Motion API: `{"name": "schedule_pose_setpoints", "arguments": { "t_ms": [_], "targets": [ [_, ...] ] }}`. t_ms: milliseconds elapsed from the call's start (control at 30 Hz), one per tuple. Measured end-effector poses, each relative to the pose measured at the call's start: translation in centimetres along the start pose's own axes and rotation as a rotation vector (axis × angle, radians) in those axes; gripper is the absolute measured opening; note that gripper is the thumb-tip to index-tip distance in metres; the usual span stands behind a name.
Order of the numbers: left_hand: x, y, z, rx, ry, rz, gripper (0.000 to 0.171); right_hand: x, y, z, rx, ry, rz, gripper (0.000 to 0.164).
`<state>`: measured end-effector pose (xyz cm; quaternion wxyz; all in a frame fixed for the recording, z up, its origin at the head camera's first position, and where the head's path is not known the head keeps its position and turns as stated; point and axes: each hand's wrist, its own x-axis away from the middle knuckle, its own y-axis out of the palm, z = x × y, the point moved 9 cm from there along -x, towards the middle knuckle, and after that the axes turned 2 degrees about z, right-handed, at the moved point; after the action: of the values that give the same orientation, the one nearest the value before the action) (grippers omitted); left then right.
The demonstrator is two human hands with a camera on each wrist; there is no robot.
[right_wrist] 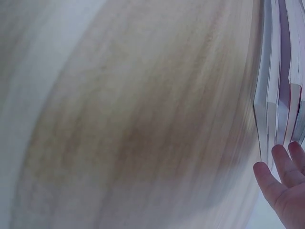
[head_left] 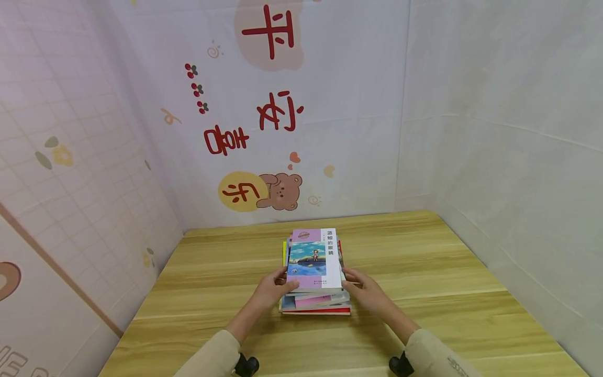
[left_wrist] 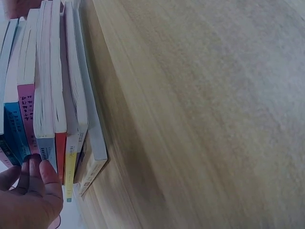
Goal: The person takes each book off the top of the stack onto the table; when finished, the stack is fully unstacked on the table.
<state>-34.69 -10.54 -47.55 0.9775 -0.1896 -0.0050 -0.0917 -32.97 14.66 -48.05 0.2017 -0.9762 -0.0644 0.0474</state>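
Note:
A stack of books [head_left: 315,301] lies on the table, its layers unevenly lined up. The top book [head_left: 307,259] has a lilac and white cover with a sea picture. My left hand [head_left: 269,289] is at the stack's left side, thumb over the top book's near corner. In the left wrist view, its fingertips touch the coloured spines [left_wrist: 27,119]. On the opposite side is my right hand [head_left: 369,294], its thumb by the top book's near right corner. The right wrist view shows its fingers [right_wrist: 286,167] stretched out against the lower books [right_wrist: 272,71].
The wood-grain table [head_left: 212,293] reaches to a white printed backdrop [head_left: 358,131] behind and at both sides. Black wrist mounts [head_left: 246,365] show at both sleeve cuffs.

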Motion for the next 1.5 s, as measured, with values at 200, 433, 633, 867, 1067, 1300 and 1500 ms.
{"name": "schedule_pose_setpoints", "arguments": {
  "t_ms": [200, 433, 633, 867, 1067, 1300, 1500],
  "targets": [
    [0.1, -0.1, 0.0, 0.001, 0.011, -0.008, 0.073, -0.1, 0.2, 0.4, -0.024, 0.020, -0.007, 0.044],
    [0.3, -0.4, -0.3, -0.002, 0.009, -0.009, 0.073, -0.3, 0.3, 0.6, -0.041, 0.018, -0.008, 0.046],
    [0.5, -0.8, -0.7, -0.004, -0.029, 0.007, 0.076, -0.1, 0.4, 0.2, -0.058, 0.017, -0.022, 0.046],
    [0.6, -1.1, -1.0, 0.058, -0.058, 0.027, 0.071, 0.1, 0.4, 0.2, -0.032, 0.022, -0.027, 0.046],
    [0.7, -1.7, -1.1, 0.185, -0.078, 0.062, 0.060, 0.2, 0.4, 0.1, -0.001, 0.018, -0.013, 0.046],
    [0.8, -2.5, -1.4, 0.393, -0.078, 0.090, 0.055, 0.2, 0.4, 0.2, -0.014, 0.015, -0.013, 0.046],
    [0.9, -3.6, -1.8, 0.526, -0.063, 0.126, 0.053, 0.2, 0.5, 0.3, -0.009, 0.006, -0.020, 0.046]
  ]
}}
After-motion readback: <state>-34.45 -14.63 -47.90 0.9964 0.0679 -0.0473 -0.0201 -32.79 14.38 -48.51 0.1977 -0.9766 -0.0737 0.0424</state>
